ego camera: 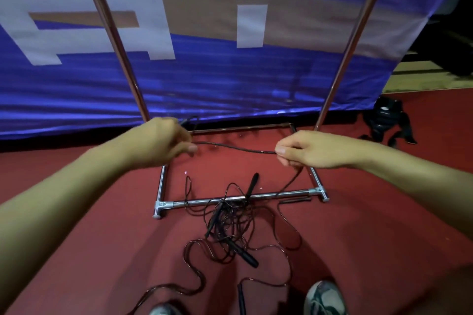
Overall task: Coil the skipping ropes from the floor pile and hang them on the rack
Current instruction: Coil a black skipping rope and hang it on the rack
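The fingers of the right hand pinch a thin dark skipping rope; the left hand curls round its other end. The rope sags slightly between them, then drops from the right hand to the tangled pile of dark cords and black handles on the red floor, lying across the rack base bar.

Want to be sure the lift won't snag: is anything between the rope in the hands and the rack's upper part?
The held rope trails from the right hand down over the rack's base bar into the tangled pile. The left hand grips its other end. The top rail is out of view.
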`<state>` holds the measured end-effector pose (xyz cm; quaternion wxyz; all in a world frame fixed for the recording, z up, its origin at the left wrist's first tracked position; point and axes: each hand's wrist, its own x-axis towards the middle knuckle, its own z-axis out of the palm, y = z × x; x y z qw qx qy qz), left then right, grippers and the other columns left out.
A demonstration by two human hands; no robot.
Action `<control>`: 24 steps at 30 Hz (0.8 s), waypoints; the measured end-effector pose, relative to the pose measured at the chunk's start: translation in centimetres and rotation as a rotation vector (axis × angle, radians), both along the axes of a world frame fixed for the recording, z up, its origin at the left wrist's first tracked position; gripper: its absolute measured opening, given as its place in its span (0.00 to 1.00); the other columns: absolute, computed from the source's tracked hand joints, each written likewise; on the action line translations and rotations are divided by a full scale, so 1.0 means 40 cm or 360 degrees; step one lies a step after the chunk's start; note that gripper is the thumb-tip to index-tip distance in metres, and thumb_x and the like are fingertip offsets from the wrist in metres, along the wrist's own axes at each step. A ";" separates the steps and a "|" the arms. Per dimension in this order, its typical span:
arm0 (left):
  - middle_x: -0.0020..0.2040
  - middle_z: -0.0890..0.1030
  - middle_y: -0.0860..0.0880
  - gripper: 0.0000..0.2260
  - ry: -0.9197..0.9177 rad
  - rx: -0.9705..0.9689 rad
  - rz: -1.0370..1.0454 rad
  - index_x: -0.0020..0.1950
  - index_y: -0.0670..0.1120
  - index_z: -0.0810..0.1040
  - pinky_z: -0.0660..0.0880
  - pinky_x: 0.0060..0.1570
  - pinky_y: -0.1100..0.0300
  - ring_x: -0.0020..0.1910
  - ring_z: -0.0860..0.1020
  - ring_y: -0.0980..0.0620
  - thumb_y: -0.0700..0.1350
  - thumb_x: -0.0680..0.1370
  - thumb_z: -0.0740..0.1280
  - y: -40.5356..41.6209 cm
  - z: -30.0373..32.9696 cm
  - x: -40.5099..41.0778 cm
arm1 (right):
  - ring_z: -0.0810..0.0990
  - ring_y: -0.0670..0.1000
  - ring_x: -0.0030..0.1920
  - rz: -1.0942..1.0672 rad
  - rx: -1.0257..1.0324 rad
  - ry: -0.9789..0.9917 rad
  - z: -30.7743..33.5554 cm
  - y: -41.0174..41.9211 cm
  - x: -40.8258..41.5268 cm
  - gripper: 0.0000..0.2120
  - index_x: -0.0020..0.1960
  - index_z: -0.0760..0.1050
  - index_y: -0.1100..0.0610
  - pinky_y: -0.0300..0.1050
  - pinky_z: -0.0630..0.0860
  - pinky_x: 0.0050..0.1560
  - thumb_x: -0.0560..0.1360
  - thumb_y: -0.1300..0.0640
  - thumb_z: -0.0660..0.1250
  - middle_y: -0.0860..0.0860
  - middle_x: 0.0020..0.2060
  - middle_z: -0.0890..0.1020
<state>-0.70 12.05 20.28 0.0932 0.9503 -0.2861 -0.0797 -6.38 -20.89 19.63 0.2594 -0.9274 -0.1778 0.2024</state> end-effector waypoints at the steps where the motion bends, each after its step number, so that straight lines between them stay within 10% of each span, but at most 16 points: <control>1: 0.46 0.79 0.49 0.12 0.0025 0.0001 -0.0016 0.55 0.50 0.83 0.68 0.48 0.59 0.41 0.75 0.54 0.56 0.78 0.70 -0.012 -0.005 -0.008 | 0.72 0.41 0.31 0.0027 0.0011 -0.0053 0.003 0.007 -0.003 0.17 0.41 0.76 0.52 0.36 0.71 0.41 0.86 0.51 0.57 0.43 0.30 0.74; 5: 0.59 0.78 0.57 0.26 0.0127 -0.0239 -0.0215 0.71 0.59 0.75 0.71 0.62 0.63 0.59 0.76 0.60 0.66 0.75 0.67 -0.098 0.031 -0.047 | 0.75 0.42 0.31 0.0152 -0.0038 -0.0299 0.033 0.061 -0.018 0.17 0.41 0.78 0.48 0.38 0.72 0.39 0.85 0.48 0.58 0.41 0.31 0.78; 9: 0.43 0.78 0.56 0.11 0.0074 -0.0422 -0.0418 0.53 0.52 0.84 0.70 0.46 0.70 0.45 0.76 0.64 0.56 0.82 0.65 -0.180 0.058 -0.097 | 0.78 0.43 0.33 0.0055 0.0161 -0.0420 0.091 0.091 -0.041 0.18 0.40 0.79 0.47 0.44 0.74 0.42 0.85 0.46 0.59 0.45 0.31 0.80; 16: 0.36 0.76 0.52 0.15 -0.0251 -0.0275 -0.0129 0.36 0.53 0.80 0.69 0.40 0.60 0.35 0.76 0.56 0.53 0.82 0.66 -0.097 0.127 -0.045 | 0.75 0.48 0.33 0.0032 -0.0257 0.0070 0.129 0.003 -0.028 0.24 0.38 0.76 0.52 0.52 0.76 0.48 0.82 0.37 0.58 0.45 0.28 0.78; 20: 0.42 0.77 0.46 0.12 -0.0213 -0.0094 0.0063 0.57 0.49 0.85 0.69 0.45 0.54 0.44 0.79 0.42 0.54 0.80 0.68 -0.076 0.107 -0.040 | 0.69 0.46 0.30 0.0001 0.0001 -0.0058 0.142 0.009 -0.037 0.22 0.40 0.75 0.52 0.43 0.69 0.39 0.86 0.43 0.54 0.44 0.27 0.73; 24: 0.55 0.76 0.49 0.34 -0.0166 -0.0344 0.0002 0.76 0.52 0.72 0.72 0.55 0.54 0.51 0.75 0.49 0.66 0.73 0.68 -0.127 0.133 -0.089 | 0.70 0.42 0.27 0.0114 -0.0081 -0.0192 0.154 0.048 -0.051 0.21 0.42 0.78 0.50 0.35 0.68 0.37 0.87 0.46 0.53 0.42 0.26 0.74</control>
